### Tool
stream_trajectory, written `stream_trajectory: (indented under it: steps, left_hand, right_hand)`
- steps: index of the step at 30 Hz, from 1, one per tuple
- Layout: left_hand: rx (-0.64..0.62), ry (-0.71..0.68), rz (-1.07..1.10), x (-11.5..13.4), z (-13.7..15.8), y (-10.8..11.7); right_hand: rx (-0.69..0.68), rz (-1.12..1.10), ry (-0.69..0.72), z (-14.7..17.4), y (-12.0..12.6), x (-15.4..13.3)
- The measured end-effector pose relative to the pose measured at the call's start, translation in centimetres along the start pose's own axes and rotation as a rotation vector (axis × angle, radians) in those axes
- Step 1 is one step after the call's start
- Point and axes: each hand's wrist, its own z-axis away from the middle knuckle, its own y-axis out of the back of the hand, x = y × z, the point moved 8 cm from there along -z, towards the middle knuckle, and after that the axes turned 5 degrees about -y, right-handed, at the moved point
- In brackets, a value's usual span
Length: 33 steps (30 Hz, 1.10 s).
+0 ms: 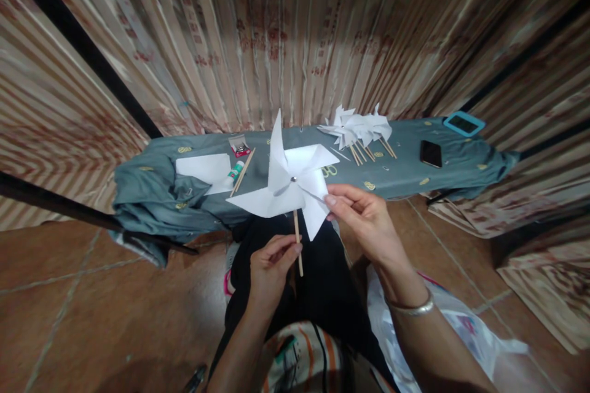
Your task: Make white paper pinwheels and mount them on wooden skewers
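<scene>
A white paper pinwheel (290, 163) with a silver pin at its centre is held upright over my lap. My left hand (273, 264) pinches its thin wooden stick (297, 230) below the blades. With thumb and fingers, my right hand (362, 215) grips the edge of the pinwheel's right-hand blade. Behind it on the cloth-covered bench lie several finished pinwheels (354, 128) in an overlapping group. To the left are white paper sheets (200, 169), a green and white glue stick (236, 171), loose wooden sticks (244, 169) and a small red box (239, 146) of metal pins.
The long bench (405, 178) wears a grey-green cloth. At its right end lie a dark phone (430, 153) and a blue-framed device (463, 124). Striped curtains (276, 43) hang behind, between dark poles (92, 43). A white plastic bag (479, 338) rests on the tiled floor.
</scene>
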Motion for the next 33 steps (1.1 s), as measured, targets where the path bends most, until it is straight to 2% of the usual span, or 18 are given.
stream_trajectory:
  steps: [6,14,20,28,33]
  left_hand:
    - [0.009,0.01,0.018,-0.3,0.0,-0.1]
    - [0.012,0.011,0.022,-0.3,-0.3,-0.3]
    - [-0.025,-0.005,0.013,0.3,-0.7,-0.7]
    - [-0.02,0.026,0.015,-0.5,-1.0,-1.1]
    - [-0.031,0.023,0.028,-1.0,-1.6,-1.8]
  right_hand:
    - [-0.062,-0.091,-0.101,0.4,-1.3,1.2]
    - [-0.132,-0.069,-0.111,0.7,-2.9,1.6]
    - [-0.126,0.107,-0.028,0.7,-3.4,1.4]
    - [-0.047,0.321,-0.03,0.8,-3.1,2.8]
    - [0.062,0.523,0.122,1.3,-2.1,2.6]
